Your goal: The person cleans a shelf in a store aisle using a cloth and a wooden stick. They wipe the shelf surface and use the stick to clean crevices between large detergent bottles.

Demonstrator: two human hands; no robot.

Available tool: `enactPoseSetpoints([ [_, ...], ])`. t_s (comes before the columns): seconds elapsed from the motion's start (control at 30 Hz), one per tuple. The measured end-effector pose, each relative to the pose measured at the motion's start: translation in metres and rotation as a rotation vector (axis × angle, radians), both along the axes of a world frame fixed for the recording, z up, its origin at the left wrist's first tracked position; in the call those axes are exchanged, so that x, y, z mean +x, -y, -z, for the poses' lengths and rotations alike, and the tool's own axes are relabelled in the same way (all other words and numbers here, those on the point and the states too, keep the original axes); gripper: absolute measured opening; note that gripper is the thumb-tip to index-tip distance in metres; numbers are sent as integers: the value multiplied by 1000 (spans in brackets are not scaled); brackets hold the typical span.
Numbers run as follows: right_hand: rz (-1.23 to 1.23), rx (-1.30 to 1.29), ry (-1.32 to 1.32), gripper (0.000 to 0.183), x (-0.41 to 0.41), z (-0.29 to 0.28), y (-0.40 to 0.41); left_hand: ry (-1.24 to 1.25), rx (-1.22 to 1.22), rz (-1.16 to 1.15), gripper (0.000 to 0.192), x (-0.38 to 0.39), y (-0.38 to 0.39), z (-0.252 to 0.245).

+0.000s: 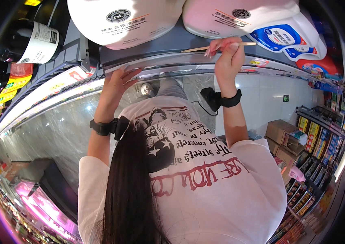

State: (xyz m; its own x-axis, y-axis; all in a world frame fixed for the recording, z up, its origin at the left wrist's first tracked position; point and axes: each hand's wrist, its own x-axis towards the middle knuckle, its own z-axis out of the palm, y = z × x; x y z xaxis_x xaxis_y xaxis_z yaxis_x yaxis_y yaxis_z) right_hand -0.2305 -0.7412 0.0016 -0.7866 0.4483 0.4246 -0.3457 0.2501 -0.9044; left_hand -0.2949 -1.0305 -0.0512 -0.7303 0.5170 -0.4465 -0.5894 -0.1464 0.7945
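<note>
My right hand (228, 61) pinches a thin, pale wooden-looking stick (248, 44), which lies nearly level along the front of a dark grey shelf (172, 42). The stick's left end reaches the clear plastic strip (172, 62) on the shelf edge. At the left end of that strip, my left hand (116, 85) touches the edge with its fingers apart. Just behind the hands stand two large, pale laundry detergent jugs, one on the left (129, 26) and a pinkish one on the right (221, 18). Both of my wrists wear black straps with devices.
White bottles with blue labels (277, 38) stand on the shelf's right, near a red pack (321, 65). A dark bottle (42, 42) stands on the left shelf. Cardboard boxes (279, 131) and a stocked rack (321, 134) are at the right. Long hair (132, 189) hangs before me.
</note>
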Motion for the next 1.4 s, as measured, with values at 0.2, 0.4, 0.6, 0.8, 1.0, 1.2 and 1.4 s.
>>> enactPoseSetpoints([
  [0.2,66,-162,47,38,15,16,-17,-51,26,3,47,3,1,8],
  [0.4,-145,-229,63,37,-14,24,56,-71,50,18,44,2,2,11],
  [0.6,-17,-106,78,37,8,13,21,-30,22,12,43,2,3,7],
  [0.8,-218,-246,96,34,-17,21,62,-37,38,14,44,2,1,6],
  [1.0,-203,-50,9,30,-13,16,72,-32,32,-7,46,4,5,5],
  [1.2,-32,-53,54,33,18,11,0,-74,5,42,46,1,3,7],
  [1.4,-312,-357,88,33,-22,25,79,-68,37,61,45,-2,4,9],
])
